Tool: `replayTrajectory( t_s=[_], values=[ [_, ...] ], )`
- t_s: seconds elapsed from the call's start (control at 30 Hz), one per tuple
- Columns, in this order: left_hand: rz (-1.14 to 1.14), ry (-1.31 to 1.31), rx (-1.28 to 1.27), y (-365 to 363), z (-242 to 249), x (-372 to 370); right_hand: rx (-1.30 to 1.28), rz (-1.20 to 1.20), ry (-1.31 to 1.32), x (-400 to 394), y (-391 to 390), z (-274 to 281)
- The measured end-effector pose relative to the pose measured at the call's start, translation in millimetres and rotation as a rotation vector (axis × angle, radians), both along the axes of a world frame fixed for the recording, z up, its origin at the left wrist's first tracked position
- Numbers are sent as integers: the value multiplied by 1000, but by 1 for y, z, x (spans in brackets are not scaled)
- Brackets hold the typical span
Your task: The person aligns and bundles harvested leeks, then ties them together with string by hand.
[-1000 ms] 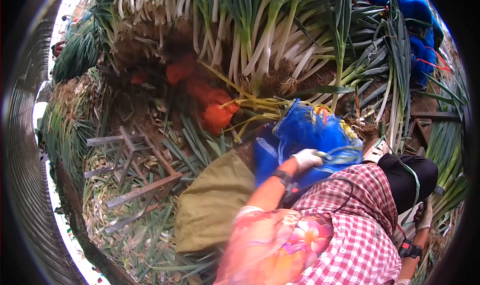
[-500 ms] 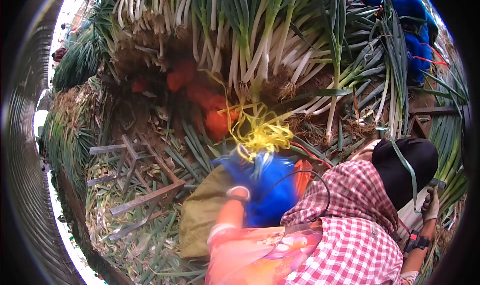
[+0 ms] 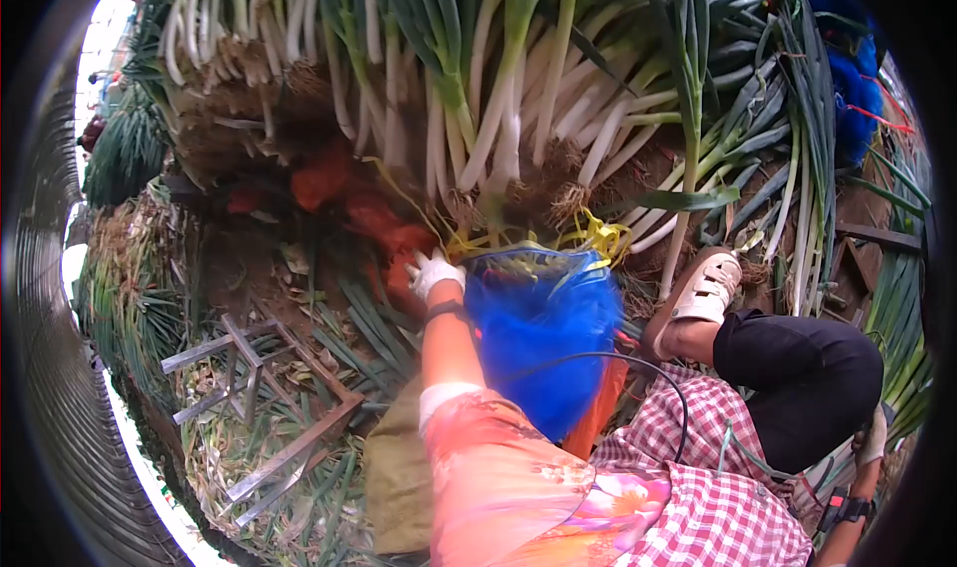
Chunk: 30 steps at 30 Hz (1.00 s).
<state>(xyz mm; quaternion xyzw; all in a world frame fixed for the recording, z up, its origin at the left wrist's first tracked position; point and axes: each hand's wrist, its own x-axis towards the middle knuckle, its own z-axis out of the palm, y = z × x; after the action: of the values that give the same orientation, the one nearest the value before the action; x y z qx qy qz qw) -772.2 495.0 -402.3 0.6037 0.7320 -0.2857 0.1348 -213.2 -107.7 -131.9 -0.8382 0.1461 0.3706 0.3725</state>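
Note:
My left hand point(image 3: 437, 274), in a white glove with a dark wrist strap, reaches forward with fingers apart. Its fingertips are right by a crumpled orange-red sheet point(image 3: 384, 230). Just right of it is a blue bag-like cloth point(image 3: 538, 333) over my lap, blurred. Yellow plastic ties point(image 3: 603, 236) show behind its upper edge. At the far right, my right hand point(image 3: 873, 437), also gloved, is closed beside my dark-trousered knee point(image 3: 817, 378), which partly hides it. I cannot tell what it holds.
Leeks with white stems and roots point(image 3: 508, 119) stand and lie in a thick row ahead. A metal frame point(image 3: 289, 408) lies to the left among leaf scraps. My sandalled foot point(image 3: 706, 293) is at the right, below more leeks. A black cable point(image 3: 598, 356) loops across my lap.
My left hand has moved up and left from the blue cloth. The yellow ties now lie behind the cloth's edge. My right hand is lower and more hidden; my view has shifted.

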Motion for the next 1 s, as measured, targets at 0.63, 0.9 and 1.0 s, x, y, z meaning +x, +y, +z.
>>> replayTrajectory(
  t_s=[0.63,0.9,1.0],
  values=[
    [-396,-301,-759,-100,25,-10,-18,616,-291,56,23,-20],
    [227,-426,318,64,-47,-57,-181,844,-596,34,100,-32],
    [360,-564,286,84,-67,-55,-135,483,-345,8,133,-27]
  ],
)
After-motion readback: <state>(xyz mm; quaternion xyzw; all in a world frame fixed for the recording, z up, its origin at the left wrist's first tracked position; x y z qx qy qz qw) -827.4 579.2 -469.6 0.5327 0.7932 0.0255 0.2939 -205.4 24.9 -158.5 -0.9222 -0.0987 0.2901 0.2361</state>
